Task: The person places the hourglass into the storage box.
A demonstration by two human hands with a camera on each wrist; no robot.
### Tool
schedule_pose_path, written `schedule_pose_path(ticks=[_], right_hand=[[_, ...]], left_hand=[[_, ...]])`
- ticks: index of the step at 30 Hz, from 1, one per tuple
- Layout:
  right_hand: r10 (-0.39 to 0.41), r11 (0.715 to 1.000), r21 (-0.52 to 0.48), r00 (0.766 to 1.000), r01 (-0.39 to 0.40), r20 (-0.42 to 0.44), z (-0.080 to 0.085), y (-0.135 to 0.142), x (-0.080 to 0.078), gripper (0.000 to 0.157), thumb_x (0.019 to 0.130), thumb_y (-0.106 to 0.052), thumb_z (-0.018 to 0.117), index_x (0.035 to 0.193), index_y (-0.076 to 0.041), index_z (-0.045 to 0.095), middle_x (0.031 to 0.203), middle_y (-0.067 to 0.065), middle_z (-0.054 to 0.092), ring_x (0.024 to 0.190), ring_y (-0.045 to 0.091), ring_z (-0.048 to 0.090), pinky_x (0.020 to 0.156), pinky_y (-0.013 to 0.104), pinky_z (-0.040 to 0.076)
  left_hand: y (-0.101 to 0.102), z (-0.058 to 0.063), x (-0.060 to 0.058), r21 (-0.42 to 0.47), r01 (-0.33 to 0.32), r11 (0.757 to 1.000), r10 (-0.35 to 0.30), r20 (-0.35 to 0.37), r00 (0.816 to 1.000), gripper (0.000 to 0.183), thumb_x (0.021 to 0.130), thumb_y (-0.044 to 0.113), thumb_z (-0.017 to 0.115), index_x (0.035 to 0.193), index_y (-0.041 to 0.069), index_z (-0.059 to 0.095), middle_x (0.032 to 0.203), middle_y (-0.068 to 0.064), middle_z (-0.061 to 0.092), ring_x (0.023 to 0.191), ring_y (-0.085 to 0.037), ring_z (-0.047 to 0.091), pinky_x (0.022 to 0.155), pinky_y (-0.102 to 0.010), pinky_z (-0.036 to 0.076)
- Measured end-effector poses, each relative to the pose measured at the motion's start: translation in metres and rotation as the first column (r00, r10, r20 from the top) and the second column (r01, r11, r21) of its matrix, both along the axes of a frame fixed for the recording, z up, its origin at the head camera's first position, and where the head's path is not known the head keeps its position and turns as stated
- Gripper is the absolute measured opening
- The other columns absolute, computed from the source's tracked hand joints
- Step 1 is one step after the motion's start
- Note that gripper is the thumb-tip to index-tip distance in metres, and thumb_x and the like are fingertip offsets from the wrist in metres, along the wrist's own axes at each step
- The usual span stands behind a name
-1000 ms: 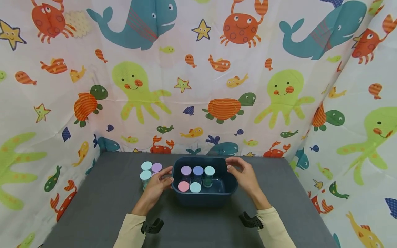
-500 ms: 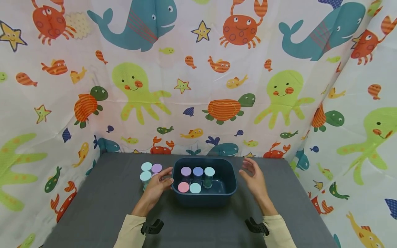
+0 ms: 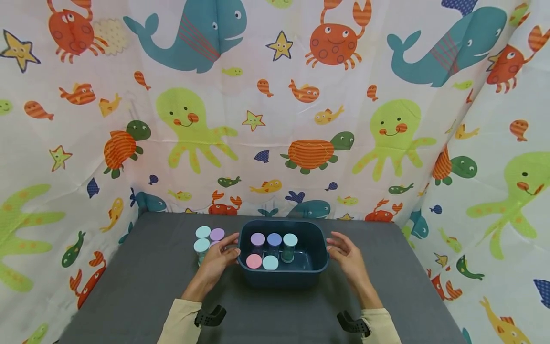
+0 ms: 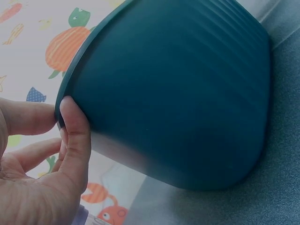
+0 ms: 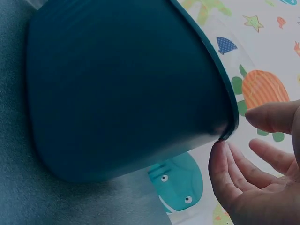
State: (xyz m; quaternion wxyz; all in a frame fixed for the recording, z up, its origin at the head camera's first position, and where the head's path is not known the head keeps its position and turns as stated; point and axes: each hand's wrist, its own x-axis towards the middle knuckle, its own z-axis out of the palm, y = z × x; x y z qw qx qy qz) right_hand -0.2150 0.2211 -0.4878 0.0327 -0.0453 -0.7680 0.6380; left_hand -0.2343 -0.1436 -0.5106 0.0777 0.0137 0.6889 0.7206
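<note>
A dark blue plastic bin (image 3: 283, 278) stands on the table. In the head view, several small clear jars with coloured lids sit in its left and middle part, among them a pink-lidded jar (image 3: 254, 261) and a blue-lidded jar (image 3: 274, 240). My left hand (image 3: 216, 260) pinches the bin's left rim; the left wrist view (image 4: 51, 164) shows fingertips on either side of that edge. At the right rim, my right hand (image 3: 349, 262) has its fingers loosely bent and spread. One fingertip is at the rim's corner in the right wrist view, the thumb apart from it.
Left of the bin, partly behind my left hand, stands a group of jars with light blue lids (image 3: 201, 245) and purple lids (image 3: 216, 233). The grey table (image 3: 150, 267) backs onto a curtain (image 3: 266, 134) printed with sea animals.
My right hand moved off the bin's right back rim to the right, then came back to its right side, a little lower. My left hand stayed at the left rim.
</note>
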Motion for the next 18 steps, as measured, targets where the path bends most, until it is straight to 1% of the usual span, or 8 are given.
schedule_pose_path(ticks=[5, 7, 10, 15, 18], right_hand=[[0.016, 1.0, 0.012, 1.0, -0.016, 0.022, -0.0009, -0.0031, 0.001, 0.047, 0.097, -0.01, 0.06, 0.142, -0.011, 0.047, 0.138, 0.019, 0.055, 0.103, 0.007, 0.062, 0.082, 0.02, 0.053], [0.029, 0.999, 0.02, 0.999, -0.03, 0.027, -0.0013, -0.0036, 0.0009, 0.049, 0.096, -0.008, 0.061, 0.143, -0.009, 0.047, 0.138, 0.02, 0.054, 0.101, 0.007, 0.061, 0.081, 0.02, 0.053], [0.042, 0.999, 0.015, 0.998, -0.043, 0.049, -0.0025, -0.0031, 0.0001, 0.048, 0.096, -0.008, 0.061, 0.142, -0.006, 0.048, 0.136, 0.02, 0.053, 0.102, 0.012, 0.061, 0.079, 0.021, 0.053], [0.064, 0.998, -0.027, 0.992, -0.062, 0.108, -0.0038, 0.0001, -0.0032, 0.043, 0.098, -0.011, 0.058, 0.141, -0.008, 0.05, 0.134, 0.018, 0.051, 0.108, 0.026, 0.059, 0.078, 0.026, 0.054], [0.078, 0.996, -0.039, 0.989, -0.074, 0.122, -0.0031, 0.0013, -0.0059, 0.042, 0.099, -0.012, 0.057, 0.14, -0.008, 0.05, 0.132, 0.019, 0.051, 0.109, 0.03, 0.058, 0.076, 0.027, 0.054]], left_hand=[[0.0005, 0.0015, 0.0023, -0.005, -0.001, 1.0, 0.001, -0.005, 1.0, 0.051, 0.094, 0.002, 0.061, 0.143, 0.008, 0.049, 0.131, -0.018, 0.051, 0.095, -0.021, 0.061, 0.077, -0.024, 0.056], [0.0006, 0.0021, 0.0027, -0.005, -0.002, 1.0, 0.002, -0.008, 1.0, 0.051, 0.094, 0.002, 0.061, 0.143, 0.008, 0.049, 0.132, -0.019, 0.051, 0.097, -0.021, 0.061, 0.077, -0.024, 0.056], [0.0009, 0.0024, 0.003, -0.003, 0.001, 1.0, -0.001, -0.011, 1.0, 0.052, 0.094, 0.002, 0.061, 0.144, 0.007, 0.048, 0.133, -0.02, 0.05, 0.097, -0.021, 0.061, 0.076, -0.023, 0.055], [0.0018, 0.0036, 0.0032, 0.001, 0.004, 1.0, -0.004, -0.006, 1.0, 0.052, 0.094, 0.002, 0.06, 0.144, 0.006, 0.048, 0.133, -0.02, 0.049, 0.097, -0.022, 0.06, 0.076, -0.023, 0.055], [0.002, 0.0044, 0.0031, 0.003, 0.0, 1.0, 0.0, -0.006, 1.0, 0.051, 0.094, 0.001, 0.06, 0.143, 0.006, 0.048, 0.133, -0.02, 0.05, 0.098, -0.024, 0.06, 0.076, -0.023, 0.055]])
